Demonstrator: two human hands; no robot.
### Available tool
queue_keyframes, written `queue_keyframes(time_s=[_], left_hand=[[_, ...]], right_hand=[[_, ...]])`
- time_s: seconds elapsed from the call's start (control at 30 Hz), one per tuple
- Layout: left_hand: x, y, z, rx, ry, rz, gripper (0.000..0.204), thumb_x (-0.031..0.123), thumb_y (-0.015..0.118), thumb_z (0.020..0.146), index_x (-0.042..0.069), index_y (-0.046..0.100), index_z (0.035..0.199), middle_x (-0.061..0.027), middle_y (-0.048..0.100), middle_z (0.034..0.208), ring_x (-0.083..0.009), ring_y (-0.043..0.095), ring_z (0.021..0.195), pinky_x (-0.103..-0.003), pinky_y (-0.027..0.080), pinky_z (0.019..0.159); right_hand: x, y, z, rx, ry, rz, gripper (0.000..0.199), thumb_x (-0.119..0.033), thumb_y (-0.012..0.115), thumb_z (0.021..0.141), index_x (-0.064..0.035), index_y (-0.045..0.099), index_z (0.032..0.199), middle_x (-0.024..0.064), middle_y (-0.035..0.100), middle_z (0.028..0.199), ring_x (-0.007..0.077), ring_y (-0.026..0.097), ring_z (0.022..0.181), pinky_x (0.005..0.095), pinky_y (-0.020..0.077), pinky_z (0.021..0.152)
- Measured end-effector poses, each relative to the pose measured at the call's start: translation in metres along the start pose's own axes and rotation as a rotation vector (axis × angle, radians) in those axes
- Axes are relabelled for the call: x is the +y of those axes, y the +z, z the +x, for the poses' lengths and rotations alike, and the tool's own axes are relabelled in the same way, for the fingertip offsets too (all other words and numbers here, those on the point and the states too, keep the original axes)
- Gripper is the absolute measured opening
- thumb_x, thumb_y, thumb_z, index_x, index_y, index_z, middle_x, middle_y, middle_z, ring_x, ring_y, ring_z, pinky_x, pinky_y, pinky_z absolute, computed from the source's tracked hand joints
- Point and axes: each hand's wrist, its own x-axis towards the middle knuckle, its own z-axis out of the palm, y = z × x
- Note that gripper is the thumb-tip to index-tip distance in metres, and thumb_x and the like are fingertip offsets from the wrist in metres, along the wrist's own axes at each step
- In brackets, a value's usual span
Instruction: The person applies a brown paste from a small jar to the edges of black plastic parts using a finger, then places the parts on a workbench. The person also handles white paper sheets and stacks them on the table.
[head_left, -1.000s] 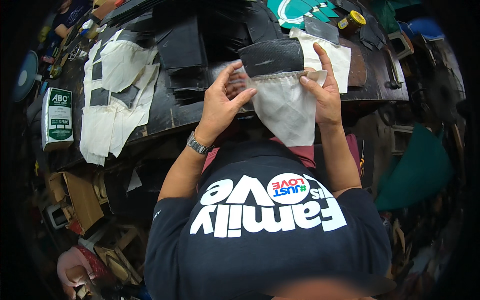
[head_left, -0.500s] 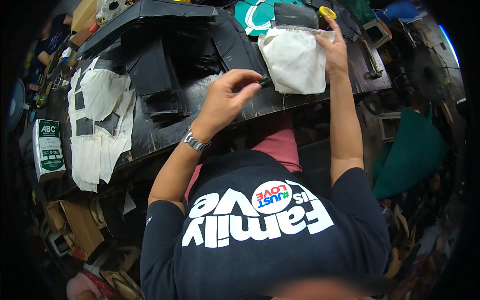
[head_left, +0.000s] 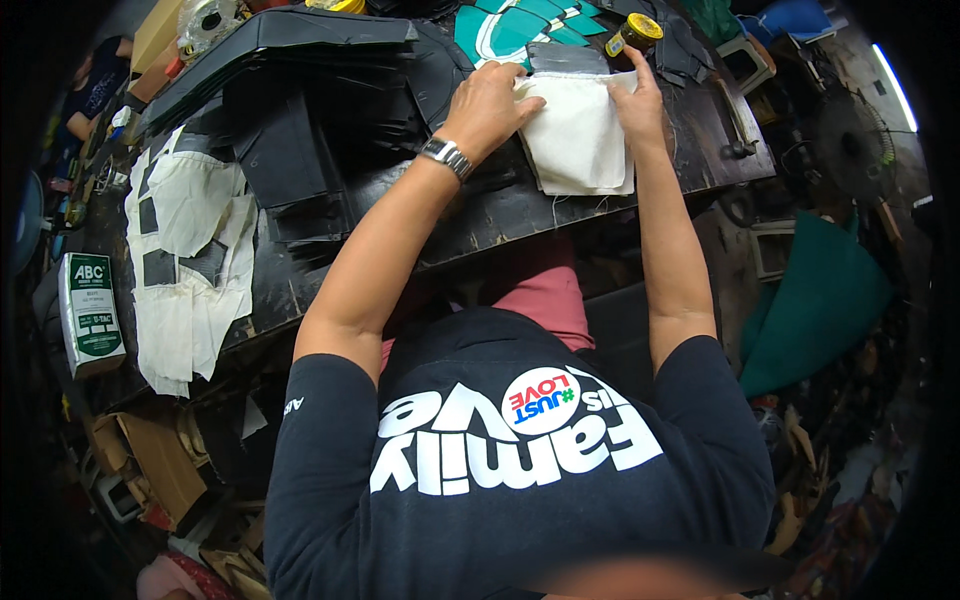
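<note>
A white cloth piece [head_left: 577, 140] lies near the table's front edge, its lower edge fraying into loose threads. A dark grey patch [head_left: 568, 60] shows along its upper edge. My left hand [head_left: 487, 112] pinches the cloth's upper left corner, with the thumb on top. At the upper right corner, my right hand [head_left: 638, 108] grips the same cloth between thumb and fingers. Just beyond the right fingertips is a small jar with a yellow lid [head_left: 640, 33]. Green pieces with a white curved line [head_left: 520, 30] lie beyond the patch.
Stacks of black cut pieces [head_left: 295, 150] cover the table's middle. More white cloth with dark patches [head_left: 195, 220] hangs over the left front edge, beside a white and green can [head_left: 92, 310]. Green material [head_left: 820, 300] hangs at the right, near a fan [head_left: 855, 145].
My left hand has moved up and right from above the table edge onto the cloth's left corner. The cloth now lies straighter, and the right hand has shifted slightly left with it.
</note>
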Motion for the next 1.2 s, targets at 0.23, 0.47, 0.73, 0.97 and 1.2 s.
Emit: queue_keyframes(time_s=[0.23,0.47,0.73,0.97,1.2], left_hand=[[-0.009,0.014,0.012,-0.029,-0.093,0.046,0.025,0.025,0.071,0.087,0.004,0.074,0.101,-0.0192,0.074,0.094,-0.0367,0.072,0.089,-0.045,0.057,0.082],[-0.011,0.019,0.011,-0.013,-0.089,0.028,0.021,0.023,0.069,0.089,0.004,0.075,0.097,-0.0193,0.074,0.092,-0.0372,0.072,0.085,-0.045,0.057,0.079],[-0.014,0.017,0.010,0.037,-0.193,0.022,0.024,0.025,0.065,0.093,0.001,0.064,0.095,-0.0244,0.071,0.088,-0.0428,0.071,0.086,-0.051,0.056,0.076],[0.004,-0.069,-0.049,0.213,-0.092,-0.238,0.022,0.023,0.069,0.090,0.000,0.066,0.090,-0.0225,0.070,0.079,-0.0394,0.070,0.076,-0.043,0.056,0.070],[-0.055,-0.226,-0.211,0.503,-0.284,0.011,0.010,0.010,0.074,0.090,0.001,0.072,0.096,-0.0079,0.072,0.086,-0.0149,0.067,0.073,-0.029,0.053,0.067]], right_hand=[[0.002,-0.001,-0.009,0.006,-0.265,-0.432,0.073,-0.003,0.067,0.085,-0.0153,0.041,0.152,0.0265,0.059,0.136,0.0417,0.059,0.124,0.0426,0.0449,0.106],[-0.047,0.006,-0.024,0.231,-0.615,-0.767,0.083,-0.011,0.077,0.082,-0.0164,0.037,0.155,0.0167,0.055,0.135,0.0323,0.051,0.126,0.0416,0.0402,0.108],[-0.001,0.047,-0.045,-0.355,-0.381,-0.768,0.072,-0.051,0.047,0.101,-0.0155,0.026,0.160,0.0149,0.028,0.164,0.0361,0.021,0.153,0.0566,0.0128,0.122],[0.014,0.045,-0.035,-0.326,-0.518,-0.777,0.070,-0.040,0.056,0.100,-0.0069,0.033,0.157,0.0184,0.036,0.160,0.0401,0.031,0.147,0.0481,0.0204,0.121],[-0.005,0.046,-0.050,-0.178,-0.584,-0.766,0.077,-0.039,0.060,0.098,-0.0185,0.022,0.161,0.0157,0.028,0.164,0.0333,0.029,0.150,0.0602,0.0133,0.120]])
